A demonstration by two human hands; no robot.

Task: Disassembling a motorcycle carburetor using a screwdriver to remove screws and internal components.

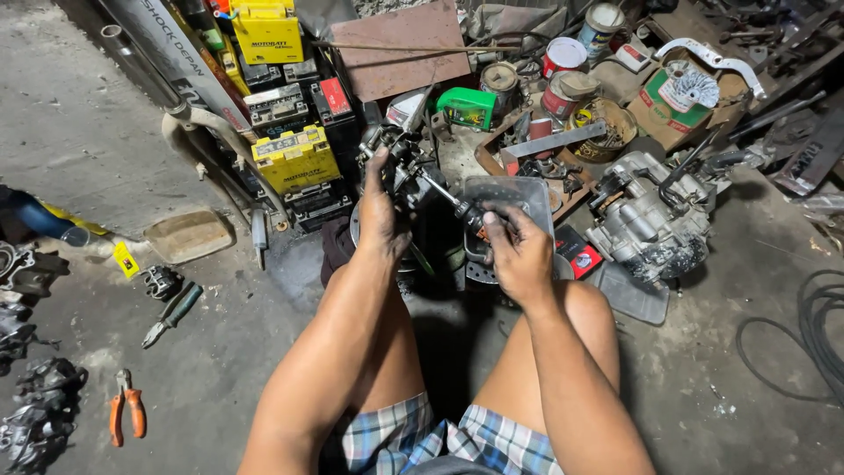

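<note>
The person sits on the floor, bare knees apart, plaid shorts [440, 444] at the bottom edge. Between the knees, the right hand [520, 255] is closed around the handle of a screwdriver [457, 208], whose shaft slants up and left to a small metal part [400, 154]. The left hand [380, 220] is wrapped around that part from below, thumb raised along its side, holding it above a dark disc on the floor.

To the left lie grey-handled pliers [171, 314] and, nearer, orange-handled pliers [126, 413], well apart. Just behind the right hand stands a clear plastic tub [519, 189]. Right of it sits a grey engine [651, 220], with a black cable [813, 339] coiled on the floor further right. Behind the left hand are stacked batteries, a yellow one [294, 158] foremost. Farthest back stand tins [563, 57], a green box [466, 107] and a cardboard box [677, 110] among scrap.
</note>
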